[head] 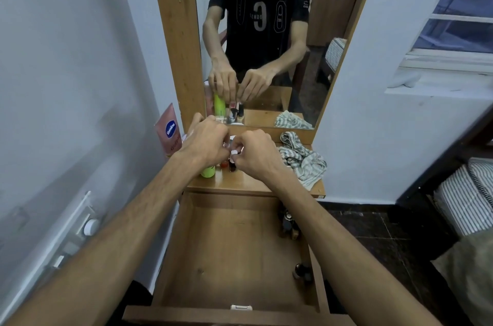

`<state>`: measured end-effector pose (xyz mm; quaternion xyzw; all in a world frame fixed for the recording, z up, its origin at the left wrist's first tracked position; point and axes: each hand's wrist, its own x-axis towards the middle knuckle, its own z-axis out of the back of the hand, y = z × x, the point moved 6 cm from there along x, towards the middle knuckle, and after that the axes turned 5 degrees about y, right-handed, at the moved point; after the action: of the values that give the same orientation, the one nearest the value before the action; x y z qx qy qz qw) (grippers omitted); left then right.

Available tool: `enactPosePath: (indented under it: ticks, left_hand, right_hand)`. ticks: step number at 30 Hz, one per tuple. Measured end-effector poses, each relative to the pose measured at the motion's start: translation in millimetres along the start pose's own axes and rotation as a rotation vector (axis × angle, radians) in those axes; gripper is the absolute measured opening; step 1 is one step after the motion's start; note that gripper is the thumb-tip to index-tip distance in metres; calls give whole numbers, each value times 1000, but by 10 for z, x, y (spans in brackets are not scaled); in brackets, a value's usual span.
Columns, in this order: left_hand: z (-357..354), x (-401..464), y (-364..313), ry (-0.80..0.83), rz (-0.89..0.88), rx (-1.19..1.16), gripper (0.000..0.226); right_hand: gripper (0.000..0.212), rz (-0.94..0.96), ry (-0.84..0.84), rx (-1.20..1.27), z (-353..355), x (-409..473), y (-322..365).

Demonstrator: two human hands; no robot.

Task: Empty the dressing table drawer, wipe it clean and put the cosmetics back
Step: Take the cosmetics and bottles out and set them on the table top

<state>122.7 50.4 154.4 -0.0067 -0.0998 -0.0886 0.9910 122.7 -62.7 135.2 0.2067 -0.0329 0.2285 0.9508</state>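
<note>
Pink Vaseline tube [168, 133] leans on wall at far left; left hand [206, 143] curled over small bottles [232, 164] on the tabletop [248, 181], grasp unclear; right hand [254, 153] pinches a small white cap [234, 152]; striped cloth [301, 157] at right. Drawer [234, 253] below pulled open, bare.

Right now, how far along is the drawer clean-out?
Emptying looks done: the open wooden drawer is bare, the striped grey-and-white cloth lies on the tabletop. In hand: left hand and right hand gather small bottles beside the lime-green bottle. Left: everything back in.
</note>
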Motion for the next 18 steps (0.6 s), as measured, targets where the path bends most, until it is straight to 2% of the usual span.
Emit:
enactPosePath:
  ticks: [5, 11, 14, 18]
  left_hand:
    - [18, -16, -9, -22, 4, -21, 12]
    - [87, -107, 30, -66, 21, -21, 17]
    - [166, -225, 4, -169, 29, -49, 18]
    - [225, -475, -172, -323, -26, -186, 6]
  right_hand:
    - [24, 35, -28, 11, -22, -3, 19]
    - [21, 72, -131, 85, 52, -122, -39]
    - [19, 49, -123, 113, 74, -264, -139]
    - [11, 13, -63, 125, 126, -547, -354]
